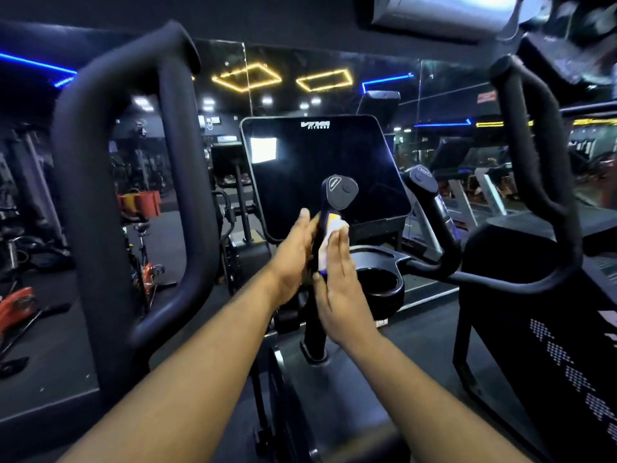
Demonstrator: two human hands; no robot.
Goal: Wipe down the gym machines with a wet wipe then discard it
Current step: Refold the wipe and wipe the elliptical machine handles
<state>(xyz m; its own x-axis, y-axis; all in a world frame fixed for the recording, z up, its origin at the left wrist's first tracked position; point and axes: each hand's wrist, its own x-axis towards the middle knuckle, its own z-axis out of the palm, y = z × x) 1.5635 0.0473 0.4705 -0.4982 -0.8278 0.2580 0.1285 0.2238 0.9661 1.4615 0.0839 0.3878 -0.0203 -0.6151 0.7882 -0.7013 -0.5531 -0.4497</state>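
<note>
I face a black gym machine with a dark console screen (320, 168). In front of the screen rises a short black handle grip (337, 195) with buttons on its head. My left hand (293, 252) lies against the left side of this handle with straight fingers. My right hand (337, 282) presses a white wet wipe (329, 238) flat against the handle's right side, fingers straight. Only the wipe's upper part shows above my fingers. A matching second grip (425, 182) stands to the right.
Two tall black padded moving arms flank me, the left arm (100, 202) and the right arm (534, 168). A round cup holder (380, 282) sits below the console. Beyond the machine a mirror shows other gym equipment, and an orange exercise bike (20, 305) stands at the far left.
</note>
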